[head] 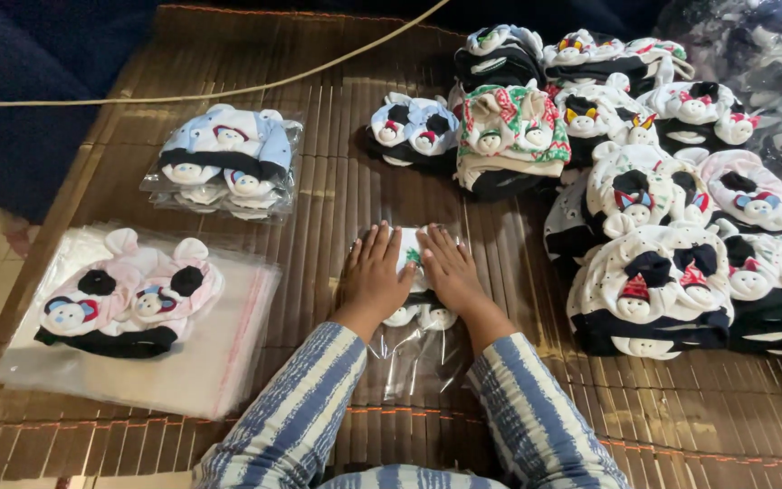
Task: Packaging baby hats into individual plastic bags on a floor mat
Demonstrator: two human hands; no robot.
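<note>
Head view: looking down at a brown slatted bamboo mat (pixel 319 208) on the floor.
Left hand (pixel 375 276): flat, fingers spread, pressing down; grip open, holding nothing.
Right hand (pixel 450 272): flat beside it, palm down; grip open too.
Under the hands: a clear plastic bag (pixel 414 349) with a baby hat (pixel 412 258) inside, near centre of the mat.
Sleeves: blue and white stripes.
Left, near: pink hat (pixel 128 299) lying on a stack of empty clear bags (pixel 219 362).
Left, far: bagged pale blue hats (pixel 224 158).
Right, far: a large pile of unbagged hats (pixel 644 181), white, black, red and green.
</note>
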